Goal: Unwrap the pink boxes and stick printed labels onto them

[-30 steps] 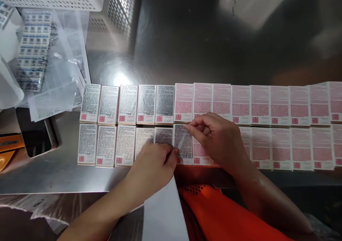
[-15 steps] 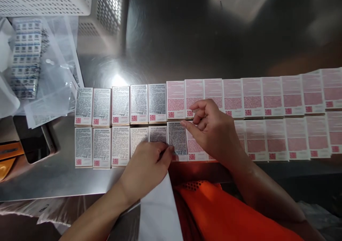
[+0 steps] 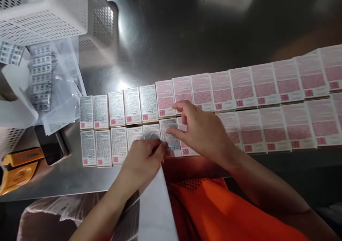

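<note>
Two long rows of small cartons lie side by side on a metal table. Those at the left, such as one carton [image 3: 88, 146], show dense black print and mostly a red square code; pink-printed cartons [image 3: 240, 88] continue to the right. My left hand [image 3: 141, 162] rests over the near row, thumb and forefinger pinched together at the lower left of a black-printed carton [image 3: 170, 136]. Whatever is in that pinch is too small to make out. Above this carton's right side hovers my right hand [image 3: 203, 127], thumb and forefinger apart, hiding parts of several pink cartons.
White perforated baskets [image 3: 53, 16] stand at the back left. Below them lie printed sticker sheets [image 3: 41, 77] in clear plastic, a dark phone [image 3: 50, 146] and an orange object [image 3: 21, 169]. The metal table's [image 3: 64, 184] front edge runs near my left forearm.
The view has tilted and shifted, showing more of the left side. My right thumb and forefinger have spread somewhat over the black-printed carton. My left hand keeps its pinch at the same carton.
</note>
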The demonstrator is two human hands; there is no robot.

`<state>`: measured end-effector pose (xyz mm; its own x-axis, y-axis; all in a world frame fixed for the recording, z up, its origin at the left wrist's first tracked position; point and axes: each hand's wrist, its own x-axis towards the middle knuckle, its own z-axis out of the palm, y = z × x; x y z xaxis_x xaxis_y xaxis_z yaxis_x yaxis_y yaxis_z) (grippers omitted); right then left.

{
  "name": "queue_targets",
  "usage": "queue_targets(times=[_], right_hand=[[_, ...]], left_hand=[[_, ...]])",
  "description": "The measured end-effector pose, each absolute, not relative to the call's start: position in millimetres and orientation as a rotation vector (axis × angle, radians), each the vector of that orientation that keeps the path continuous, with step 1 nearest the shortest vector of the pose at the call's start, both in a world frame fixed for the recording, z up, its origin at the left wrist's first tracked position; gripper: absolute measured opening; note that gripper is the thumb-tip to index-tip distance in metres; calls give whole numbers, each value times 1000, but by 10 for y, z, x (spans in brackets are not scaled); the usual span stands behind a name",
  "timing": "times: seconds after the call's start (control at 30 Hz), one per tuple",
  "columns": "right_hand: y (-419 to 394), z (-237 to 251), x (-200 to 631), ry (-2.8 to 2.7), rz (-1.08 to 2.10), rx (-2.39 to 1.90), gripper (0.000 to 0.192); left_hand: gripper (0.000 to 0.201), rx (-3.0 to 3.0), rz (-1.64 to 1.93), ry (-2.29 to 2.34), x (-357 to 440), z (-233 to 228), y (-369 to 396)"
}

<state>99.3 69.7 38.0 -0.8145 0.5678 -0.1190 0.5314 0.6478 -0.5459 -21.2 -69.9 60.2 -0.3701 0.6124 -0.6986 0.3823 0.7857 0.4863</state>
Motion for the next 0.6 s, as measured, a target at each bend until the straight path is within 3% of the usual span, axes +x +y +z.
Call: queue_targets(times=[0.6], right_hand=[[675, 413, 1063, -2801, 810, -797, 58]], left_hand=[[48, 814, 121, 2104, -190, 679, -637]])
